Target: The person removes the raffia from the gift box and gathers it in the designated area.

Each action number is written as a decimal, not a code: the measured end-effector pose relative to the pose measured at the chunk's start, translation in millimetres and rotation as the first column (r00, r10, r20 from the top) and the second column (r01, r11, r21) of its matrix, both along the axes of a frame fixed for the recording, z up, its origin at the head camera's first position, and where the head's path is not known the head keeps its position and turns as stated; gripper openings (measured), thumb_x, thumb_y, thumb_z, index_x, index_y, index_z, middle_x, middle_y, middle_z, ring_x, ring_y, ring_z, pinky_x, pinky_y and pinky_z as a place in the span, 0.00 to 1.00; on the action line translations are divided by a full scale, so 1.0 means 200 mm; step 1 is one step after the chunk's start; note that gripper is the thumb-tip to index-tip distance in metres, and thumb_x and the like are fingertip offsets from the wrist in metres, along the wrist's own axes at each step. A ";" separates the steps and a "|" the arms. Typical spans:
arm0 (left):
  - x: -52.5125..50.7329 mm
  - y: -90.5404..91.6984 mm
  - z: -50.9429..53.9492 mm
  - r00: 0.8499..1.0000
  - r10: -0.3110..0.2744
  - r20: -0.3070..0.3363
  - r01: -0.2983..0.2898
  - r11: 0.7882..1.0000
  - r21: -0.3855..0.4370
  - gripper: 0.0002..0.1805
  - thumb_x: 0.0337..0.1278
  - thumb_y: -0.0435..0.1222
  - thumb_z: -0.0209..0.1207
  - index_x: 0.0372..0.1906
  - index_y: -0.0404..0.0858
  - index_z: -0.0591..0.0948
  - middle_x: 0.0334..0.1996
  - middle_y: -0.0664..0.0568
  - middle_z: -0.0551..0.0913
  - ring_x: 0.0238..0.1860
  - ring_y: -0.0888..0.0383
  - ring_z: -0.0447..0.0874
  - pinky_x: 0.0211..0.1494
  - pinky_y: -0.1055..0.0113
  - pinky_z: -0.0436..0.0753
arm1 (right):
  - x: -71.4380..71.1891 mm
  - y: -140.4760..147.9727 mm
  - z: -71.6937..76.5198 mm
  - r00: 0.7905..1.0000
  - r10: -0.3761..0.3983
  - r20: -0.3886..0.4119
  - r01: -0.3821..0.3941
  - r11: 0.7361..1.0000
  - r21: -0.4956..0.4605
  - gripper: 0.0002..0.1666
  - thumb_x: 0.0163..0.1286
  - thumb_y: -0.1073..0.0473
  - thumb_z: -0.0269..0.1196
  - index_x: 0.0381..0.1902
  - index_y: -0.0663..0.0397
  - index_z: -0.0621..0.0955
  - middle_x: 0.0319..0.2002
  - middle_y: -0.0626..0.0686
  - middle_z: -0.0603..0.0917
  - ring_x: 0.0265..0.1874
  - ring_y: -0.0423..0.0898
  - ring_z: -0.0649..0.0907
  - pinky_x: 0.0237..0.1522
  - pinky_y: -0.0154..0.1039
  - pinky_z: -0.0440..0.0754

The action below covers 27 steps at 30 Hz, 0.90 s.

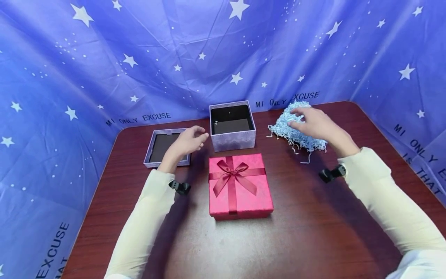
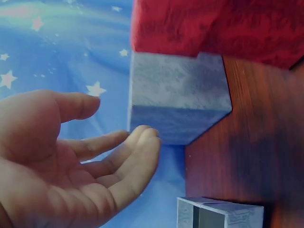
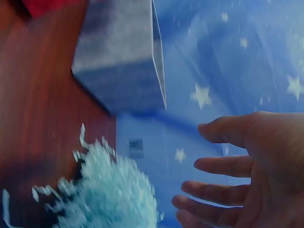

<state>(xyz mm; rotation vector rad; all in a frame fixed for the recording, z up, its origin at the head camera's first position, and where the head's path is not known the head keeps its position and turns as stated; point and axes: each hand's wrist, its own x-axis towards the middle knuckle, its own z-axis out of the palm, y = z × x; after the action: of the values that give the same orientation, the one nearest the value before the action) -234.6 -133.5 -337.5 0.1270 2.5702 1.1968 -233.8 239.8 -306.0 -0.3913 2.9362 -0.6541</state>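
Dark red-brown wood grain runs across the table, whose glossy top catches a pale patch of light near the front. A blue curtain hangs around its back and sides, scattered with white stars and dots and lettered MI ONLY EXCUSE (the creases break up some of the words).

Mid-table sits a red gift box, closed, with a darker red ribbon crossing the lid and tied in a bow; its contents cannot be told. Just behind it, near the curtain, stands a purple-grey open box, black inside, with a small pale scrap at its left inner side. To the left lies a shallow tray of the same purple-grey, dark within. Right of the open box, pale blue paper shreds are heaped loose on the table, a few strands straying forward.

The left hand is above the tray's right side, near the open box, its fingers loosely bent and apart from the thumb. The right hand hovers over the shreds, thumb and fingers spread wide and free. Both sleeves are cream.
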 end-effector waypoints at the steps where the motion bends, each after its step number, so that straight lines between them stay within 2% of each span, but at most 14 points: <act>1: 0.03 -0.01 0.00 1.000 -0.008 0.015 0.008 1.000 0.012 0.24 0.70 0.43 0.50 0.64 0.34 0.68 0.45 0.40 0.79 0.45 0.45 0.80 0.49 0.56 0.82 | 0.03 -0.02 -0.01 1.000 0.019 -0.003 -0.019 1.000 -0.022 0.31 0.70 0.49 0.56 0.65 0.60 0.69 0.59 0.68 0.74 0.56 0.66 0.75 0.55 0.62 0.72; 5: 0.13 -0.04 -0.04 0.996 -0.053 0.071 0.050 0.998 0.041 0.23 0.70 0.43 0.51 0.61 0.33 0.69 0.43 0.39 0.79 0.42 0.46 0.80 0.50 0.55 0.82 | 0.14 -0.10 -0.07 0.994 0.107 0.001 -0.106 0.990 -0.091 0.29 0.70 0.50 0.58 0.64 0.58 0.71 0.57 0.65 0.77 0.54 0.62 0.78 0.55 0.59 0.75; 8: 0.21 -0.06 -0.07 0.986 -0.099 0.132 0.083 0.989 0.124 0.22 0.70 0.41 0.51 0.60 0.30 0.68 0.41 0.38 0.78 0.39 0.49 0.80 0.50 0.55 0.83 | 0.23 -0.14 -0.12 0.988 0.151 0.029 -0.146 0.980 -0.134 0.30 0.70 0.48 0.59 0.64 0.56 0.71 0.54 0.61 0.80 0.51 0.57 0.80 0.53 0.56 0.77; 10: 0.26 -0.07 -0.10 0.977 -0.134 0.164 0.102 0.976 0.191 0.23 0.70 0.40 0.51 0.61 0.29 0.67 0.40 0.39 0.77 0.37 0.52 0.79 0.50 0.55 0.84 | 0.29 -0.17 -0.16 0.984 0.174 0.041 -0.165 0.973 -0.164 0.30 0.69 0.48 0.60 0.63 0.56 0.71 0.49 0.58 0.83 0.47 0.52 0.81 0.50 0.51 0.79; 13: 0.33 -0.07 -0.13 0.962 -0.189 0.198 0.125 0.946 0.298 0.26 0.70 0.39 0.51 0.65 0.29 0.62 0.39 0.40 0.75 0.35 0.53 0.80 0.49 0.53 0.84 | 0.38 -0.21 -0.21 0.978 0.197 0.067 -0.180 0.962 -0.204 0.30 0.68 0.50 0.61 0.62 0.58 0.71 0.41 0.51 0.84 0.38 0.45 0.82 0.43 0.43 0.80; 16: 0.39 -0.08 -0.16 0.948 -0.235 0.215 0.143 0.917 0.371 0.31 0.68 0.39 0.53 0.69 0.33 0.57 0.39 0.40 0.75 0.35 0.53 0.82 0.48 0.53 0.85 | 0.44 -0.25 -0.26 0.960 0.235 0.155 -0.184 0.941 -0.285 0.32 0.68 0.51 0.61 0.64 0.61 0.68 0.38 0.50 0.83 0.34 0.44 0.83 0.39 0.39 0.81; 19: 0.43 -0.09 -0.18 0.933 -0.270 0.239 0.147 0.890 0.432 0.37 0.65 0.37 0.57 0.72 0.38 0.51 0.40 0.42 0.72 0.36 0.54 0.83 0.48 0.53 0.85 | 0.48 -0.28 -0.30 0.917 0.266 0.298 -0.115 0.890 -0.441 0.38 0.68 0.51 0.61 0.67 0.65 0.62 0.38 0.55 0.82 0.33 0.48 0.85 0.38 0.40 0.85; 23: 0.45 -0.08 -0.19 0.921 -0.292 0.258 0.138 0.864 0.485 0.43 0.60 0.35 0.61 0.73 0.42 0.48 0.40 0.44 0.67 0.38 0.56 0.80 0.48 0.52 0.85 | 0.50 -0.31 -0.33 0.854 0.286 0.435 0.050 0.787 -0.614 0.43 0.68 0.55 0.62 0.70 0.68 0.54 0.39 0.61 0.77 0.33 0.51 0.86 0.39 0.48 0.86; 25: 0.45 -0.08 -0.19 0.920 -0.292 0.260 0.133 0.860 0.493 0.43 0.60 0.35 0.61 0.73 0.42 0.48 0.40 0.45 0.67 0.37 0.57 0.79 0.48 0.51 0.84 | 0.51 -0.31 -0.34 0.839 0.286 0.462 0.098 0.756 -0.647 0.44 0.67 0.56 0.62 0.70 0.67 0.52 0.39 0.62 0.76 0.34 0.51 0.85 0.39 0.49 0.86; 27: 0.45 -0.08 -0.19 0.921 -0.289 0.261 0.129 0.859 0.496 0.43 0.60 0.35 0.62 0.73 0.41 0.48 0.39 0.45 0.67 0.37 0.57 0.79 0.47 0.52 0.85 | 0.51 -0.31 -0.34 0.835 0.286 0.471 0.113 0.748 -0.654 0.44 0.67 0.57 0.62 0.71 0.67 0.51 0.39 0.62 0.75 0.35 0.49 0.84 0.38 0.48 0.86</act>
<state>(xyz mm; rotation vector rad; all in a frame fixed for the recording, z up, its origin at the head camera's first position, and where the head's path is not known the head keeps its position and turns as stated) -144.6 -148.7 -376.1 0.2835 1.8850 1.5804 -131.1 176.9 -374.1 -0.3196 2.0407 -1.5100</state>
